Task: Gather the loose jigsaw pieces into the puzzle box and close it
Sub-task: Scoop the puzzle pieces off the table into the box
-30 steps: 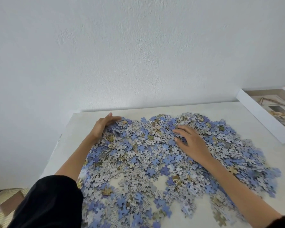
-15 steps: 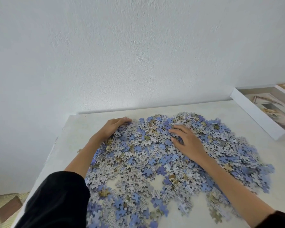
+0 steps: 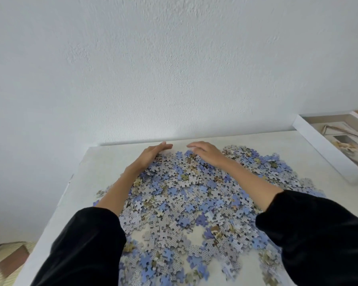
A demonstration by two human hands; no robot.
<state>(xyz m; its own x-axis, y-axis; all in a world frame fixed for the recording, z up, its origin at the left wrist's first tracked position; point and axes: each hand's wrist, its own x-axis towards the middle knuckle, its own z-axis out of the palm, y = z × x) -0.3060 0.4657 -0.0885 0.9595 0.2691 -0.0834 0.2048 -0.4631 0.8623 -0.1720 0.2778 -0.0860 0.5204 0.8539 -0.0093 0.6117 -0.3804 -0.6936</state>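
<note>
Our left hand and right hand rest, fingers nearly straight, holding nothing, at the far edge of the puzzle pieces spread on the table; the box stands far right.

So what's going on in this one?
A person in black sleeves reaches across a wide spread of loose jigsaw pieces on a white table. The left hand and right hand rest open at the pile's far edge, arms bracketing the pieces as if to rake them in. The puzzle box sits at the table's right, apart from the pile.
</note>
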